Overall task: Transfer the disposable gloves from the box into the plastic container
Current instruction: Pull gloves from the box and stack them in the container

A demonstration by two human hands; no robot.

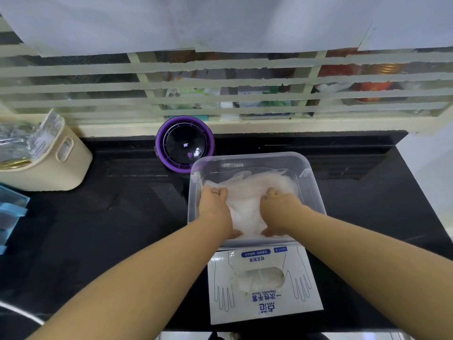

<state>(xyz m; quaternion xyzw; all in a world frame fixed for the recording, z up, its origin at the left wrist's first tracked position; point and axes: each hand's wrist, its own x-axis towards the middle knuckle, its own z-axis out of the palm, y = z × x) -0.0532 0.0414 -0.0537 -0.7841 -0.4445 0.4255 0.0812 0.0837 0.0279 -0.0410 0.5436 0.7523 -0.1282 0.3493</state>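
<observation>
Glove box (266, 306) lies flat at near edge of black surface (117, 217), some gloves showing in its slot. Just beyond, clear plastic container (316, 192) holds the gloves (246, 204) in a pile. 2 hands inside: left hand (215, 204) and right hand (277, 207), fingers curled, gripping the pile. Purple device (185, 143) sits behind the container, cream bin (56, 165) far left.

Box (267, 306): "Disposable Glove", inverted; purple device (185, 143): "20°".

The 2 forearms reach forward; left hand (215, 204) and right hand (280, 206) side by side, fingers curled into gloves (247, 190).
</observation>
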